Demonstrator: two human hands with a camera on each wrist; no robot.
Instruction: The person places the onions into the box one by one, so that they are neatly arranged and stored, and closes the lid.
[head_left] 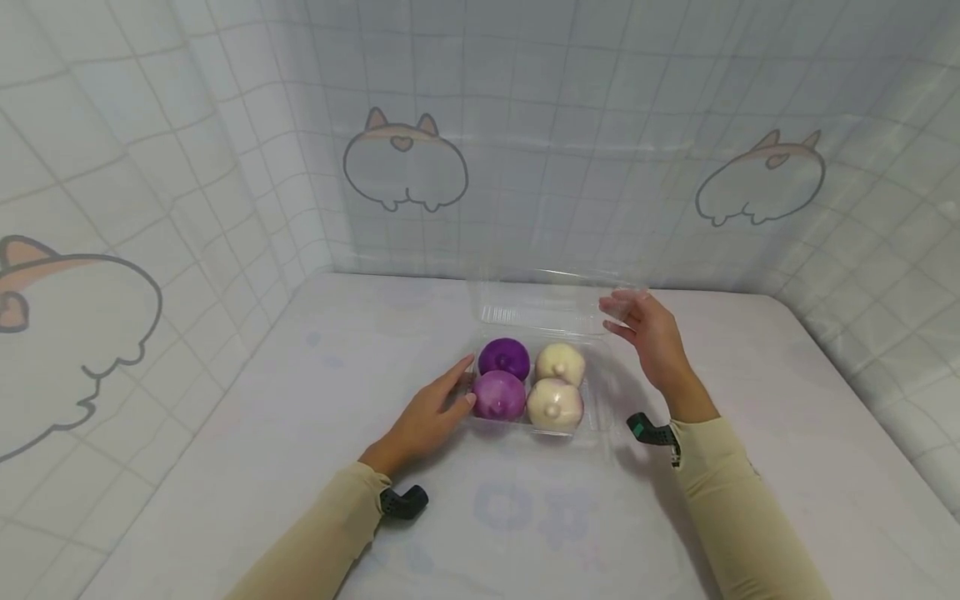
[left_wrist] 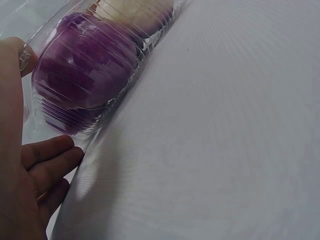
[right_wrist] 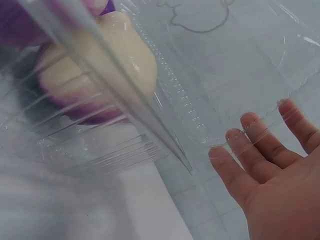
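Observation:
A clear plastic clamshell box [head_left: 592, 408] lies on the table with its lid [head_left: 540, 304] raised at the back. Inside sit two purple onion-shaped pieces [head_left: 500, 395] and two cream ones [head_left: 555, 405], each with a small nub. My left hand [head_left: 423, 421] rests at the box's left side. In the left wrist view its thumb [left_wrist: 29, 62] touches the rim, while the loosely extended fingers [left_wrist: 55, 167] are below the corner. My right hand [head_left: 652, 337] is at the lid's right edge. The right wrist view shows its extended fingers [right_wrist: 265, 147] touching the clear plastic edge.
The white table [head_left: 315, 358] has faint printed marks. A grid-patterned curtain [head_left: 562, 167] with cartoon drawings [head_left: 405, 167] hangs behind the table and along both sides. Black wrist devices [head_left: 405, 502] are strapped at both cuffs.

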